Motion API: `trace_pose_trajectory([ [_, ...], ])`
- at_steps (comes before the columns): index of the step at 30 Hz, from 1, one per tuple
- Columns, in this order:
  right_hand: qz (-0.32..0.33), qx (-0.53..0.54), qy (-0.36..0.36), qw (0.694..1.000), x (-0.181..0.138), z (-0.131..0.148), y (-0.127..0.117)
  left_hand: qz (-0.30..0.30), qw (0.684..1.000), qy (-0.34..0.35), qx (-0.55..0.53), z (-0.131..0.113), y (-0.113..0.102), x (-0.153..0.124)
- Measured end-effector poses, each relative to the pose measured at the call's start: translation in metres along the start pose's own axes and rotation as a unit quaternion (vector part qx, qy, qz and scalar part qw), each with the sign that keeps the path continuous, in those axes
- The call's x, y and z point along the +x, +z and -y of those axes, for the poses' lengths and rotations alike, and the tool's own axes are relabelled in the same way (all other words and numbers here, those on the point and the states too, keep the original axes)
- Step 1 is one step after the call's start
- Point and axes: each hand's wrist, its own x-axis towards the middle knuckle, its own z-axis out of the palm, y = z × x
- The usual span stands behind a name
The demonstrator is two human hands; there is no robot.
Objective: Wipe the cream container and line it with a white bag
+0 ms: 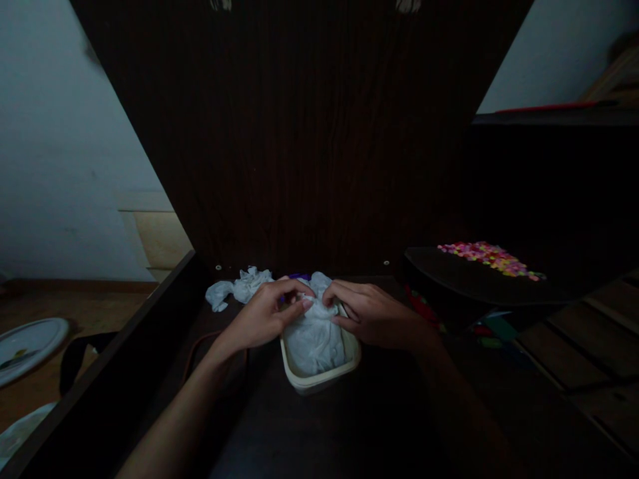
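Note:
A whitish, thin plastic bag (314, 342) lies crumpled inside a cream rectangular container (322, 380) on a dark wooden surface. My left hand (264, 311) pinches the bag's gathered top between thumb and fingers. From the other side my right hand (369, 311) has its fingers curled on the same gathered part, over the container's far right rim. What the bag contains, if anything, is hidden. Just behind my left hand lie more crumpled white bags (244, 286), with a bit of purple material (299, 276) showing beside them.
A tall dark wooden panel (309, 146) rises behind the container. On the left runs a raised wooden edge (104, 359). At right, a dark curved piece (429, 273) carries a strip of small pink and yellow bits (489, 258). A white oval lid or dish (34, 342) lies lower left.

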Motion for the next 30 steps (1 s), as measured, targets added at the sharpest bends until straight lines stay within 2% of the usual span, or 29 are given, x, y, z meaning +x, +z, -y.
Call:
trace_pose_trajectory([
  [7, -0.011, -0.036, -0.003, 0.999, 0.004, 0.003, 0.006, -0.023, 1.0, 0.001, -0.013, -0.004, 0.005, 0.0],
  [14, -0.034, -0.004, -0.013, 0.999, 0.003, 0.006, 0.007, -0.026, 0.998, 0.027, 0.052, -0.007, 0.009, 0.001],
  [19, -0.008, 0.009, -0.008, 1.0, 0.002, 0.005, 0.006, -0.001, 0.999, 0.028, 0.036, -0.005, 0.005, 0.001],
  [25, 0.051, 0.05, -0.01, 0.997, -0.001, 0.003, -0.006, -0.012, 0.999, 0.008, 0.047, 0.0, 0.004, 0.002],
  [30, -0.024, 0.005, 0.021, 0.999, 0.0, 0.009, 0.001, -0.028, 0.999, -0.007, 0.037, -0.001, 0.011, 0.003],
])
